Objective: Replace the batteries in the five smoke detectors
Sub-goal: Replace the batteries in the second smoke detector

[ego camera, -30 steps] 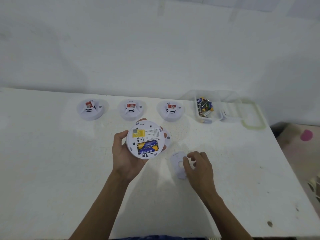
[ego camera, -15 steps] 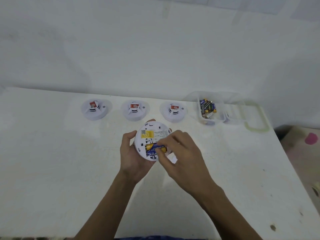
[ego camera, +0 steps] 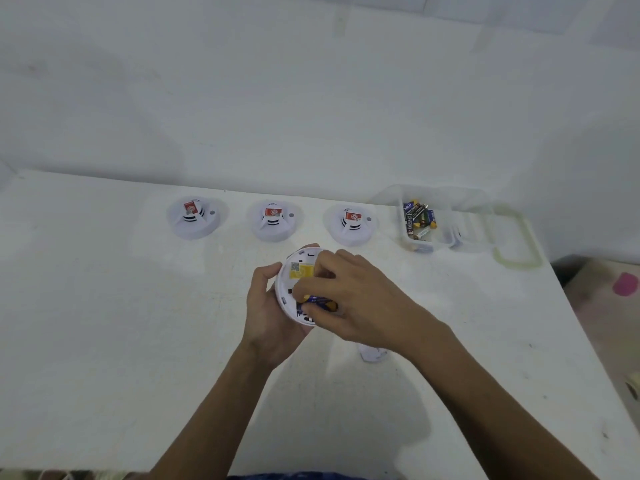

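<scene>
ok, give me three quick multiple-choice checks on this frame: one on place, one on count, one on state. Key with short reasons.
1. Relative to the detector row, the battery box is:
A) to its left
B) to its right
C) in front of it

2. Detectors standing in that row:
A) two
B) three
C) five

3. The detector in the left hand is:
A) closed
B) lying on the table
C) open-backed, with a battery showing

Key:
1 B, the box stands past the row's right end.
2 B, three stand side by side at the table's back.
3 C, the right hand pinches a blue battery at its open back.
</scene>
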